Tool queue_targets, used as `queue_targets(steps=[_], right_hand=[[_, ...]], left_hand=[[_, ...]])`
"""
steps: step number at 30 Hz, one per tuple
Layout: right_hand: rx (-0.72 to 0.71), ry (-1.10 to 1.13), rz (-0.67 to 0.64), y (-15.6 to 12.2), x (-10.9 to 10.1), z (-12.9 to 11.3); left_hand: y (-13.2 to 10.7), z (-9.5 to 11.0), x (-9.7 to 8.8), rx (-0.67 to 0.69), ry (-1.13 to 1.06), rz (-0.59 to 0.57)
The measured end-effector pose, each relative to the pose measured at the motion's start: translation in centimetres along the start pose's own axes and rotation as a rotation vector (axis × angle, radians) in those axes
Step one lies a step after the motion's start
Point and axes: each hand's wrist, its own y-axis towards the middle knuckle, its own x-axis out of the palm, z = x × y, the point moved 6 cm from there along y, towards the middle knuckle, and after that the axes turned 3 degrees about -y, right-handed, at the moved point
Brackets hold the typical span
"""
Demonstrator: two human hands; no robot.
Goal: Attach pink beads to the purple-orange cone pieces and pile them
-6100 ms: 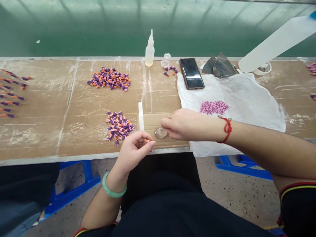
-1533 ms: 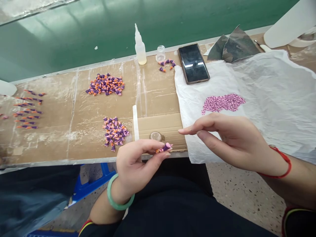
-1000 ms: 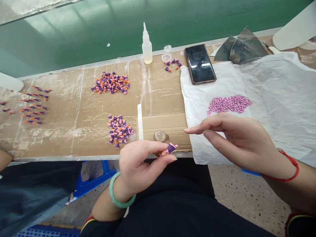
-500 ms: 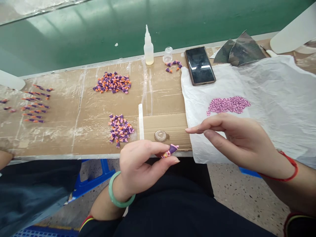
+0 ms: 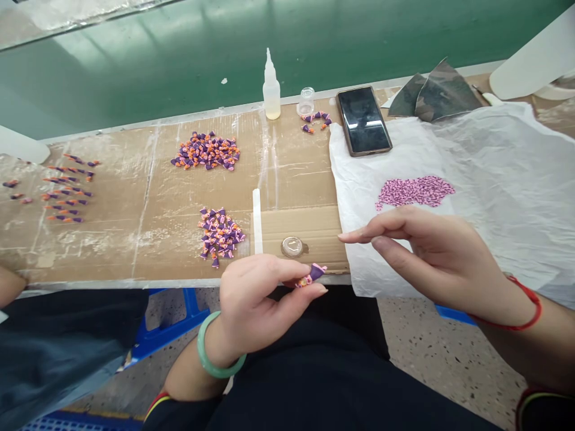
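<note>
My left hand pinches a small purple, pink and orange cone-shaped piece between thumb and fingers, just off the table's front edge. My right hand hovers to the right over the white plastic sheet, fingers stretched out toward the piece, holding nothing I can see. A small round clear dish sits on a cardboard patch just beyond the piece. A near pile of the same pieces lies left of a white stick.
A larger pile of pieces, a glue bottle, a small clear cap and a phone stand farther back. Pink bits lie heaped on the sheet. Finished pieces in rows lie far left. Another person's dark sleeve is lower left.
Six seconds ago my right hand was at the dish and my left held an orange bit; since then the right hand lifted away and the left holds the purple piece. Little change lately.
</note>
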Motion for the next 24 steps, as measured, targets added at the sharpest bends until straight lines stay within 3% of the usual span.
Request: queue_targets(steps=[9, 17, 24], right_hand=[[0.032, -0.020, 0.020, 0.1, -0.7, 0.4], [0.255, 0.028, 0.144, -2.7, -1.3, 4.1], [0.401, 0.058, 0.262, -4.5, -2.6, 5.9]], left_hand=[[-0.1, -0.3, 0.1, 0.096, 0.183, -0.035], [-0.4, -1.3, -0.3, 0.098, 0.266, 0.009], [-1.0, -3.2, -1.2, 0.052, 0.346, 0.022]])
